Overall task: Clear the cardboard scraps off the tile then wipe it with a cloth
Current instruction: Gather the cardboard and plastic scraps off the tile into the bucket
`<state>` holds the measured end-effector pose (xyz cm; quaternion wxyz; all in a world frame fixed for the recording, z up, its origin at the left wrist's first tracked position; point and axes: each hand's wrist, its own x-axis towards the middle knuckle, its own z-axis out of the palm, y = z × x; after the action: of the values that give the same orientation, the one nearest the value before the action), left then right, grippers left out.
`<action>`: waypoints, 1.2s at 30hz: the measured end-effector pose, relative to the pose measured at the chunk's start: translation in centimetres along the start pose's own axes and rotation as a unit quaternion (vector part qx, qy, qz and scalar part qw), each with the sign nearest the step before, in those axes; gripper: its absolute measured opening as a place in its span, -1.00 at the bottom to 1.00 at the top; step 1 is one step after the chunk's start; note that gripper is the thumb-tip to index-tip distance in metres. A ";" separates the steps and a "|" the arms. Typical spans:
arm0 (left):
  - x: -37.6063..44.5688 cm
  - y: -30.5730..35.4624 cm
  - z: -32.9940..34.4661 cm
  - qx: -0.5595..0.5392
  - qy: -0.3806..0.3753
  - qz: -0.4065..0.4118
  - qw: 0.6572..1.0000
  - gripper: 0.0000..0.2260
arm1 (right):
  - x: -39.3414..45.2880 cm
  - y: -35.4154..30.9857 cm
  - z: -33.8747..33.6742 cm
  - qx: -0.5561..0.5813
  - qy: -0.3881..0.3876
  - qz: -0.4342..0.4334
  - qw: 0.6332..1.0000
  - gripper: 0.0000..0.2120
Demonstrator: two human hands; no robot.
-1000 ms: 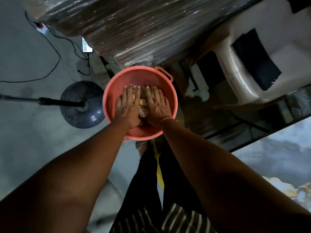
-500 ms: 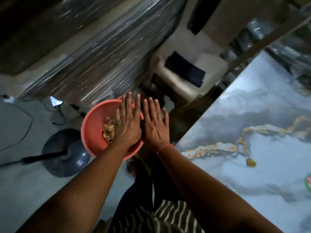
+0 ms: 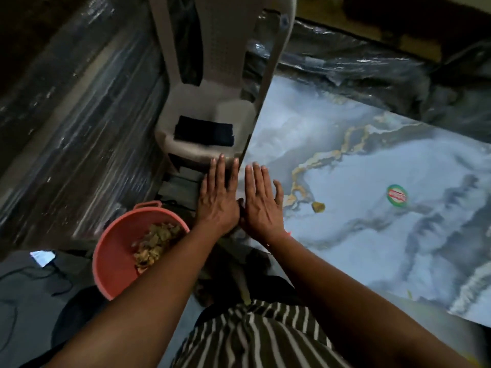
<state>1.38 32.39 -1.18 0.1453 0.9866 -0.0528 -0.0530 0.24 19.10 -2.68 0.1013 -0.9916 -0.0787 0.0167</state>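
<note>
A large grey marbled tile [image 3: 358, 235] with gold veins fills the right side. One small brown cardboard scrap [image 3: 318, 206] lies on it, just right of my hands. My left hand [image 3: 219, 201] and my right hand [image 3: 261, 203] hover side by side with straight fingers and hold nothing; the right one is over the tile's left edge, the left one just off it. A pink bucket [image 3: 114, 261] with several cardboard scraps [image 3: 154, 243] inside stands on the floor at lower left. A dark cloth [image 3: 204, 132] lies on a plastic chair seat beyond my hands.
A round green and red sticker [image 3: 397, 195] sits on the tile. The beige plastic chair [image 3: 212, 75] stands against the tile's left edge. Plastic-wrapped stacks [image 3: 87, 115] rise at left and behind the tile. Cables and a dark fan base lie on the floor at lower left.
Both hands have come out of the pink bucket, leaving the scraps in it, and moved right to the tile's edge. The view has swung right onto the tile.
</note>
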 end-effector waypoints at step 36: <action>3.8 10.8 5.0 -0.185 -0.207 0.041 0.960 -0.45 | 0.2 14.0 -1.8 0.273 -0.140 0.088 0.948 -0.56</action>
<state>3.57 20.24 -3.11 0.3130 0.9069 -0.1118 -0.2590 2.68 5.25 -3.77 0.3540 -0.9168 0.0028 0.1849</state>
